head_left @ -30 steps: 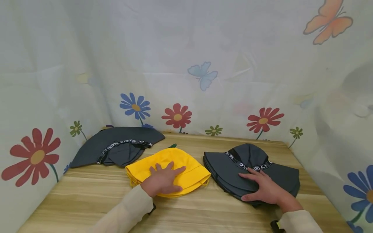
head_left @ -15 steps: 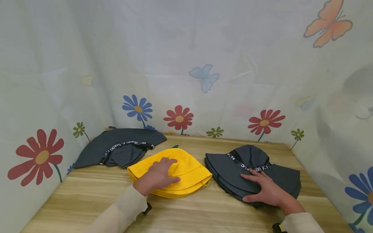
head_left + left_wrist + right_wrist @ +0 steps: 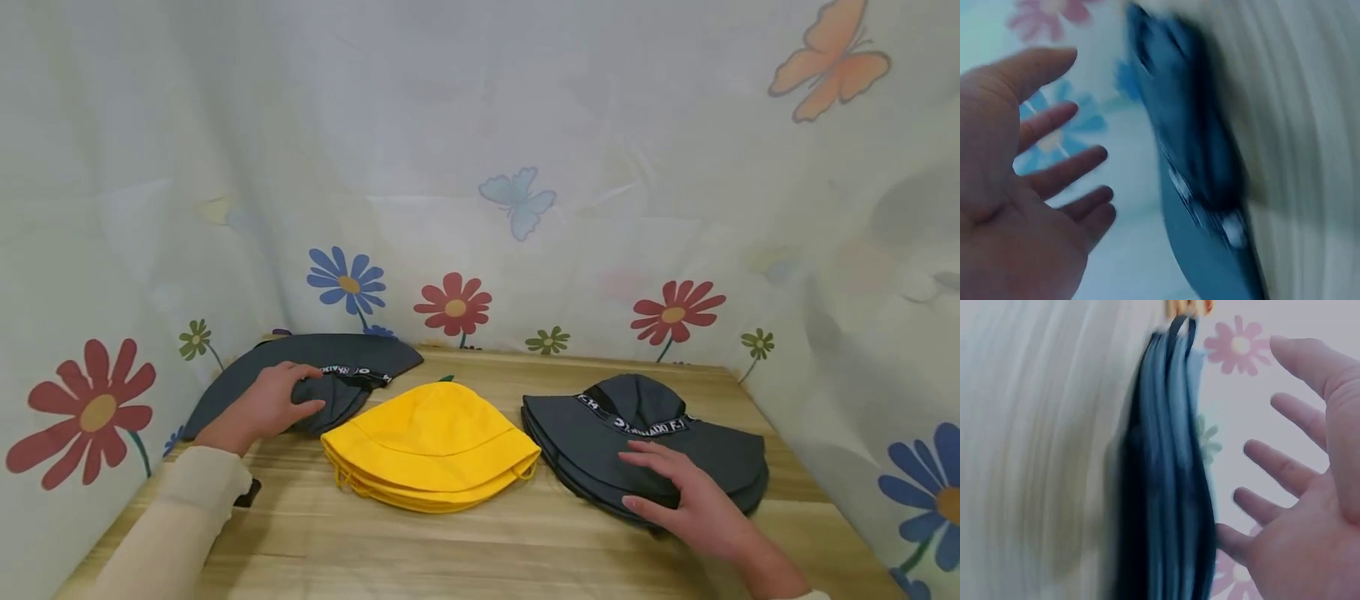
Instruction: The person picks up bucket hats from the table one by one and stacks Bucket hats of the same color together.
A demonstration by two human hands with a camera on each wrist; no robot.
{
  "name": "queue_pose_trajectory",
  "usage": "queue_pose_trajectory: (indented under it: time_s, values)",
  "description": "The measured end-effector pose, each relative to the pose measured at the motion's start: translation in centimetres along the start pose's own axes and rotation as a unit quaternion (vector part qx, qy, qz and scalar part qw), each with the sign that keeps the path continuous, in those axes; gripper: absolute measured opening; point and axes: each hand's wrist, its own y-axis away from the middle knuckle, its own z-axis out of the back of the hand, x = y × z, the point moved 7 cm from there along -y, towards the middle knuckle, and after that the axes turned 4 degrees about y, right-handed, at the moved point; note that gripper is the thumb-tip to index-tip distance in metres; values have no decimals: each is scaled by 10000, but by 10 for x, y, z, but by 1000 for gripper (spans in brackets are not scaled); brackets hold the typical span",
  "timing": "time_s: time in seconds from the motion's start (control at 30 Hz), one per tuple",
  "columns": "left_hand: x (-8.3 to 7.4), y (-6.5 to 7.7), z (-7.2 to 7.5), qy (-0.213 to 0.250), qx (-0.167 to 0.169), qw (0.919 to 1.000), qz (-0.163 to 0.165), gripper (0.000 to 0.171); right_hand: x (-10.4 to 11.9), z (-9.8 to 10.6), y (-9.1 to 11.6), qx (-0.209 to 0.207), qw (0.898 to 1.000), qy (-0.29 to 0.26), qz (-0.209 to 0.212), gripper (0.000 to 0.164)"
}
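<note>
Over the flattened dark grey bucket hat (image 3: pixel 240 375) at the back left, my left hand (image 3: pixel 273 398) hovers with fingers spread. In the left wrist view a gap shows between that hand (image 3: pixel 1029 175) and the blurred hat (image 3: pixel 1191 125). A stack of folded yellow bucket hats (image 3: pixel 435 442) lies in the middle, untouched by either hand. On the right, my right hand (image 3: pixel 693 500) hangs with spread fingers above a stack of dark grey bucket hats (image 3: pixel 585 450) with a lettered band. The right wrist view shows the stack's layered brims (image 3: pixel 1172 462) beside the open fingers.
The hats lie on a wooden table (image 3: pixel 420 558). A white cloth with printed flowers and butterflies (image 3: pixel 585 250) hangs behind and along both sides. A small green tip (image 3: pixel 447 378) sticks up behind the yellow hats.
My left hand has left the yellow hats and moved left over the single grey hat. My right hand has lifted slightly off the grey stack, shifting a little toward me. The hats stay put.
</note>
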Motion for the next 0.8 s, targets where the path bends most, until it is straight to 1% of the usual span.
queue_pose_trajectory:
  time_s: [0.1, 0.17, 0.23, 0.3, 0.37, 0.5, 0.57, 0.63, 0.67, 0.8]
  values:
    - [26, 1, 4, -645, 14, 9979, -96, 59, 18, -1, 2, -57, 9998, 136, 143, 51]
    - [41, 1, 3, -1050, 79, 9944, -16, 65, 28, -3, 4, 17, 9998, 114, 132, 51]
    - [53, 1, 0, -1258, 229, 9917, 139, 72, 36, -5, 7, 109, 9999, 28, 118, 49]
    - [62, 1, -3, -1282, 460, 9902, 306, 79, 42, -6, 9, 209, 9997, -76, 129, 47]
    - [67, 2, -5, -1201, 759, 9885, 517, 84, 48, -8, 11, 294, 9993, -133, 204, 45]
    - [73, 4, -7, -1027, 1337, 9813, 933, 90, 54, -14, 14, 443, 9983, -184, 330, 43]
    - [75, 5, -8, -1002, 1472, 9784, 1048, 89, 54, -17, 15, 497, 9980, -188, 341, 43]
    - [77, 5, -9, -988, 1477, 9791, 994, 87, 53, -18, 16, 532, 9981, -185, 262, 44]
    - [77, 5, -10, -1015, 1442, 9801, 914, 86, 52, -19, 16, 548, 9981, -190, 215, 44]
    - [80, 5, -10, -1224, 1156, 9847, 452, 76, 50, -19, 17, 577, 9981, -186, 107, 43]
